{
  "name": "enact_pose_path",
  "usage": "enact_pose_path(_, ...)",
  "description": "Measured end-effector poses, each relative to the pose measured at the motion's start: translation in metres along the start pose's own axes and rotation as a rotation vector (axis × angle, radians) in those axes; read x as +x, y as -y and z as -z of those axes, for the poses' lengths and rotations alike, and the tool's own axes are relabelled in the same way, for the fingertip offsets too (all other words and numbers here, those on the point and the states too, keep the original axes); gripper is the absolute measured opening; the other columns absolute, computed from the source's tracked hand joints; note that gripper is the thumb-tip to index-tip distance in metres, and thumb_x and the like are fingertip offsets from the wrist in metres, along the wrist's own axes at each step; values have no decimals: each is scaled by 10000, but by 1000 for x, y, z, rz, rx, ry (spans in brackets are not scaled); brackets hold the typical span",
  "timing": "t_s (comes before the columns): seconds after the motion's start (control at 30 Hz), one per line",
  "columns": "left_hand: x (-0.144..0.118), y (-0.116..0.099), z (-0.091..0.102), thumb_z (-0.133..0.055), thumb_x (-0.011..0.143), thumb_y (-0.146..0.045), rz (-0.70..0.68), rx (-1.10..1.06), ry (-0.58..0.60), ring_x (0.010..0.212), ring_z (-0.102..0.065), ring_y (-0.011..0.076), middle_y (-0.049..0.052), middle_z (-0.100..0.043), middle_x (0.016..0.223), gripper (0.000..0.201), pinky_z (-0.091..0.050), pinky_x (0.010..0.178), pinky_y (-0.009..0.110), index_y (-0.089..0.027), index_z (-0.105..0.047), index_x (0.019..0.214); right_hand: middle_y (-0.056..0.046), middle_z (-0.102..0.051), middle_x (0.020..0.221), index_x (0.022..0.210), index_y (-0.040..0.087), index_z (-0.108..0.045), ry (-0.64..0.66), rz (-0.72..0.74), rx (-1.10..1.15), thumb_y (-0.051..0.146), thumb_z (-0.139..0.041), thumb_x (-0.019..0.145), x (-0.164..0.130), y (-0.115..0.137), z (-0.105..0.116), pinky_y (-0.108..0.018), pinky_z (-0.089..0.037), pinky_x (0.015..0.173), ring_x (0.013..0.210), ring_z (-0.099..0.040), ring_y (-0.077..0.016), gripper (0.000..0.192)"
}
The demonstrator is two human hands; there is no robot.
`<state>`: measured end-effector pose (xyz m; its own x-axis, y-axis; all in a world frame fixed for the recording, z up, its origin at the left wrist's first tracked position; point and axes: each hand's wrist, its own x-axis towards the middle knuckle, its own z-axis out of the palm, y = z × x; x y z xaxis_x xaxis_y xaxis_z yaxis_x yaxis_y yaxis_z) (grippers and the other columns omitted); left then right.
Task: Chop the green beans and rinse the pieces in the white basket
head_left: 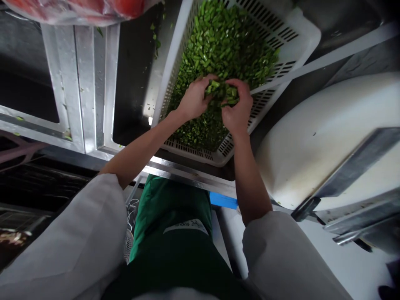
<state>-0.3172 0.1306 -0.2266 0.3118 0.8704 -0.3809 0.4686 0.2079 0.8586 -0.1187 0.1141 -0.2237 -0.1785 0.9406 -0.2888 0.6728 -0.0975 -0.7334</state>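
- We stand at a steel worktop (187,173); to the right lies a large white cutting board (315,137) with a broad cleaver (353,166) resting across it; at the top left sits a bag of red produce (78,10).
- A white slotted basket (296,39) sits tilted over the dark sink (131,83); it is heaped with chopped green stems (218,46).
- Our left hand (193,98) and right hand (239,108) meet in the middle of the heap, both curled closed around a small clump of the pieces (223,89) held between them.
- We judge the cut pieces light, short, stiff and probably damp, so they scatter easily; cupping them from below with both palms should hold them better than pinching.
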Motion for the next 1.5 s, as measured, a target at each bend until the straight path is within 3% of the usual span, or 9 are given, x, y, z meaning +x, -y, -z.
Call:
enact_pose_path(0.23,-63,25,-28,-781,906,-328,31,491,338,1704,-71,539,146,-297,1827,774,-108,1296,860,-283,-554,1646,-98,-198,1856,1713,265,-394,164,-183,-328,352,-581,985,-53,-3,-60,-811,-121,1325,1721,58,-440,756)
enact_pose_path(0.4,-86,36,-15,-748,937,-312,72,587,551,1675,-210,542,134,-310,1826,664,-177,1287,846,-335,-634,1591,-102,-224,1858,1724,282,-432,425,-126,-453,225,-607,931,-102,-7,-60,-791,-277,1291,1698,-121,-499,814)
enact_pose_path(0.57,-26,3,9,-443,1079,-227,153,544,307,1388,-631,404,196,-612,1541,462,-482,1219,600,-180,-739,1431,-156,-550,1624,1463,212,-686,194,-179,-421,134,-459,971,-33,-9,-18,-619,-519,1202,1423,-592,-370,547)
enact_pose_path(0.67,35,-5,10,-417,1121,-252,7,492,-44,1559,-463,377,160,-502,1686,514,-380,1317,572,-197,-590,1602,-174,-594,1557,1503,171,-627,-92,-122,-407,151,-389,1042,43,-16,-11,-628,-420,1279,1483,-525,-336,519)
enact_pose_path(0.77,66,6,0,-453,1132,-284,-2,531,-98,1714,-151,403,85,-230,1863,638,-217,1353,736,-257,-354,1762,-140,-394,1764,1683,218,-454,-148,-112,-427,245,-356,1107,78,-20,-28,-667,-255,1353,1642,-321,-337,585)
enact_pose_path(0.93,-3,33,-17,-520,1069,-318,-24,543,84,1731,-8,471,28,-218,1869,681,6,1342,832,-301,-424,1743,-85,-227,1850,1745,271,-389,83,-76,-521,335,-464,1072,-3,-14,-52,-792,-160,1322,1726,-15,-422,680)
enact_pose_path(1.1,-75,49,-32,-527,1075,-497,248,460,62,1677,-208,540,112,-256,1853,681,-255,1266,852,-330,-448,1730,-192,-258,1810,1713,231,-417,28,-283,-390,526,-467,1067,-79,-50,-59,-774,-257,1299,1691,-177,-444,711)
enact_pose_path(1.27,-42,63,-55,-534,1070,-635,396,127,-303,1594,-435,439,200,-576,1630,722,-342,1303,669,-251,-498,1680,-221,-395,1715,1735,264,-344,-261,-564,46,784,-324,1046,-37,-80,-84,-664,-406,1266,1637,-379,-389,863)
enact_pose_path(1.5,4,63,-64,-735,972,-654,513,-428,-463,1341,-700,320,156,-771,1336,598,-534,1169,437,-195,-719,1355,-164,-548,1639,1653,237,-484,-236,-605,580,907,-492,900,-13,-47,-108,-571,-459,1266,1593,-481,-309,1008)
